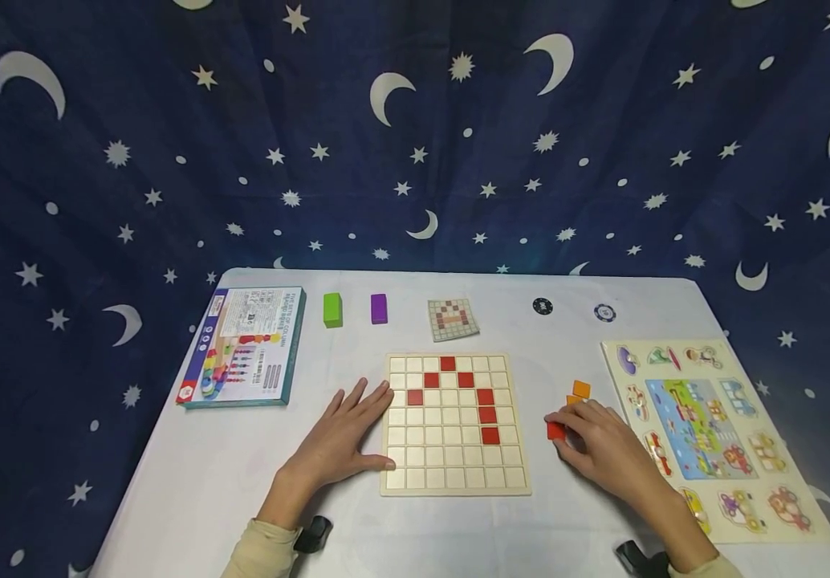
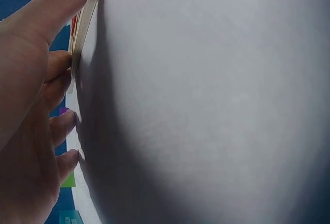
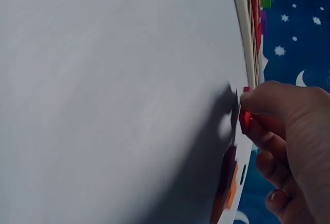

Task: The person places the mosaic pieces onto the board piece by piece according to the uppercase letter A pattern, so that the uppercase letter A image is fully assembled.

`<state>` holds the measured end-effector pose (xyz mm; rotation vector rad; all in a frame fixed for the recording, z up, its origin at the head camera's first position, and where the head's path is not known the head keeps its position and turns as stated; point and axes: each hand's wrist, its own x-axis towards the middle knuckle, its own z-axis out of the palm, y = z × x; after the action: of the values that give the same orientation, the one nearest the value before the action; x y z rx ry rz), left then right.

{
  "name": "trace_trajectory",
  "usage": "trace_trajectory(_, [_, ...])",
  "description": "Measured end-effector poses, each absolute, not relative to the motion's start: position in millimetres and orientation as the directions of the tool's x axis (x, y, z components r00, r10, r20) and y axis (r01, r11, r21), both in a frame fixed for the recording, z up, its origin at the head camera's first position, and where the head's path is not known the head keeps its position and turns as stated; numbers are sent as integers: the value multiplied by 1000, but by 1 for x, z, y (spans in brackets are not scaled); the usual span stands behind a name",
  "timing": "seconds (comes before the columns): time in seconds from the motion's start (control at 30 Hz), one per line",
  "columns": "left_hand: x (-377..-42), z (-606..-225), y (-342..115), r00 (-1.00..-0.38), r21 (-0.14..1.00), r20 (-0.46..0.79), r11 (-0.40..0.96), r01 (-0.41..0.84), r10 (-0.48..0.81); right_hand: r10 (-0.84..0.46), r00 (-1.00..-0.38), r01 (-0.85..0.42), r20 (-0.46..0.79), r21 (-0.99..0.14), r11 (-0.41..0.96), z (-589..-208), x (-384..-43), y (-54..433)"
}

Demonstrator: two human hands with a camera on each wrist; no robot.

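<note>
A wooden grid board lies mid-table, with several red squares set in its upper and right cells. My left hand is spread flat at the board's left edge, thumb and fingertips touching the frame. To the right of the board, my right hand pinches a red square tile between thumb and fingers. In the right wrist view the same red tile shows between thumb and forefinger. Just beyond that hand lie orange tiles, partly covered by the fingers.
Behind the board sits a small pattern card. A green block, a purple block and a boxed game are at the left. Black and blue-white chips lie back right, near a picture puzzle board.
</note>
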<state>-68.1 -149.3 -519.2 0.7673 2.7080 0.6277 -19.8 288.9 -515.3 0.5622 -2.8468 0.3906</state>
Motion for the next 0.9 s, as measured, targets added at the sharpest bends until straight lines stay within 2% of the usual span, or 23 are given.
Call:
trace_trajectory(0.2, [-69, -520, -150, -827, 465, -130, 770, 437, 547, -337, -897, -412, 288, -262, 873, -512, -31, 258])
trace_trajectory(0.47, [-69, -521, -150, -828, 463, -138, 774, 432, 544, -414, -859, -501, 301, -323, 803, -507, -49, 183])
trace_trajectory(0.67, [-68, -521, -150, -833, 467, -148, 780, 416, 533, -474, -843, -535, 253, -315, 784, -512, -58, 133])
trace_trajectory(0.9, [-68, -521, -149, -830, 460, -145, 779, 425, 538, -465, -851, -521, 243, -290, 803, -518, -67, 105])
